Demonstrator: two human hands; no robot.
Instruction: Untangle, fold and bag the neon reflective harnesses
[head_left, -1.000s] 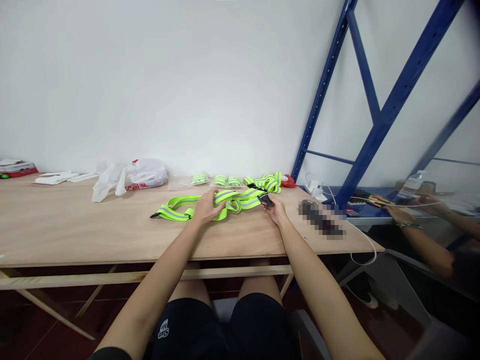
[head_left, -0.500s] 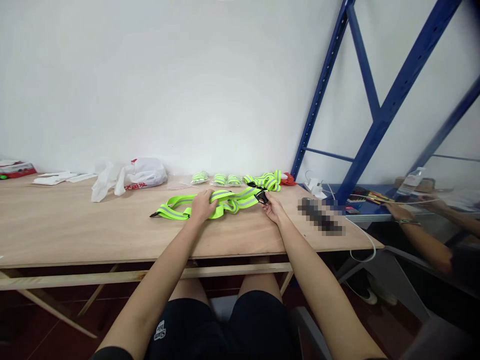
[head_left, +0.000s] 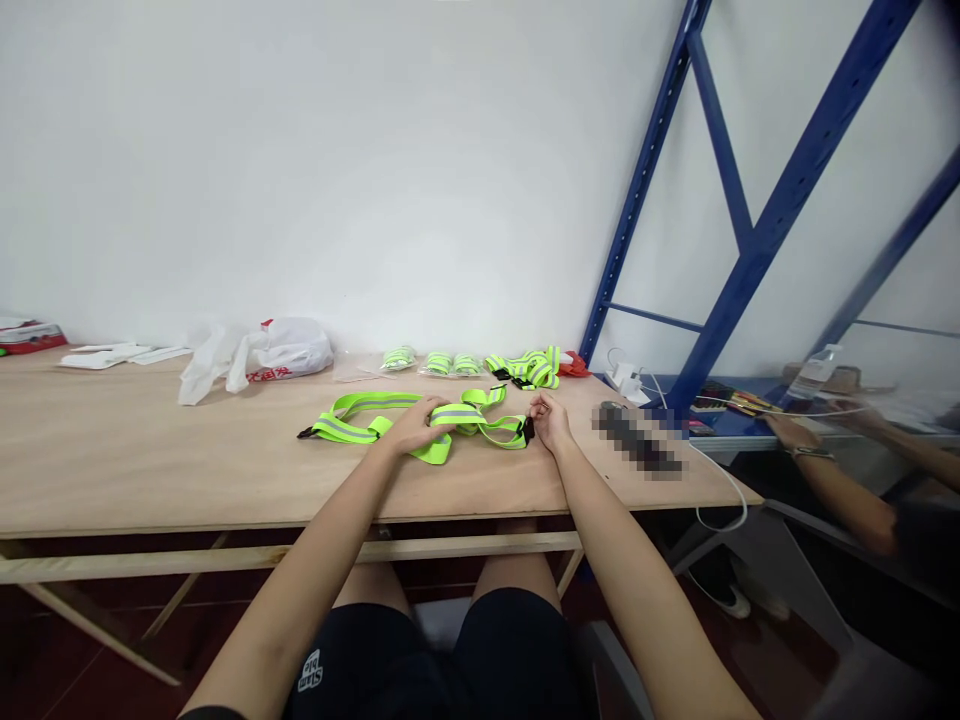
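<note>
A bright green reflective strap (head_left: pixel 349 432) with a grey stripe lies in loose loops on the wooden table in front of me. My left hand (head_left: pixel 416 425) is closed over its middle, thumb and fingers around the band. At the strap's right end, a black buckle (head_left: pixel 528 430) rests beside my right hand (head_left: pixel 551 422). The fingers of that hand are curled together near the buckle; what they pinch, if anything, is hidden. Another black clip (head_left: pixel 306 433) sits at the left end of the strap.
Packed strap bundles (head_left: pixel 397 358) and a loose strap pile (head_left: pixel 534 368) lie along the wall. White plastic bags (head_left: pixel 292 348) are to the left. A pixelated dark object (head_left: pixel 637 440) and a white cable (head_left: pixel 720 465) are on the right. A co-worker's arm (head_left: pixel 844 490) is beyond the blue frame (head_left: pixel 739 270).
The strap's right end has dropped nearer to me and slackened into loops, its black buckle now lower. My left hand has shifted slightly right; my right hand has turned, with its fingers drawn in.
</note>
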